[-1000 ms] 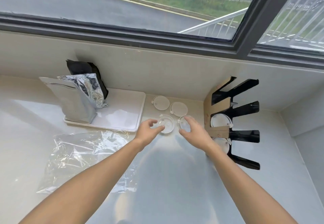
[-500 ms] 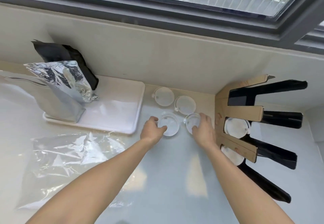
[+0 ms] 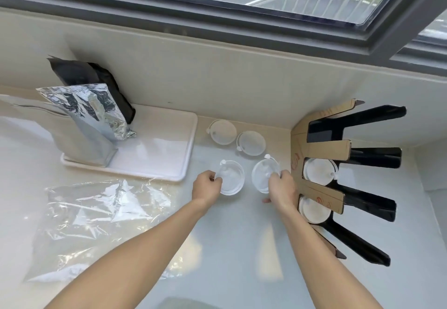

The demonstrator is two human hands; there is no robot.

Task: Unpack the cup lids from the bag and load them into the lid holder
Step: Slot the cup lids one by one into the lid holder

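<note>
Two lids are getting picked up

While both arms reach out over the white counter (image 3: 229, 248), each hand has closed on a lid. Nearest on the left lies the see-through bag (image 3: 96, 224), flat and crinkly, and it looks empty. A bit further on, the left hand (image 3: 206, 186) pinches the edge of a clear lid (image 3: 231, 178) that looks flat on the counter. The right hand (image 3: 281, 189) grips another clear lid (image 3: 262, 175), and that one is tipped up on its edge. A second ago both hands were only reaching, and both lids lay flat. So I think the right lid goes into the holder next.

Just beside the right hand is the lid holder (image 3: 319, 187), brown card in front with black arms. Two of its gaps already have lids in them. Further back, two more lids (image 3: 238, 137) sit flat near the wall, touching each other, so there is more to load. Far left, a white tray (image 3: 167, 149) holds a silver pouch (image 3: 89, 120) and a black pouch (image 3: 96, 76)
</note>
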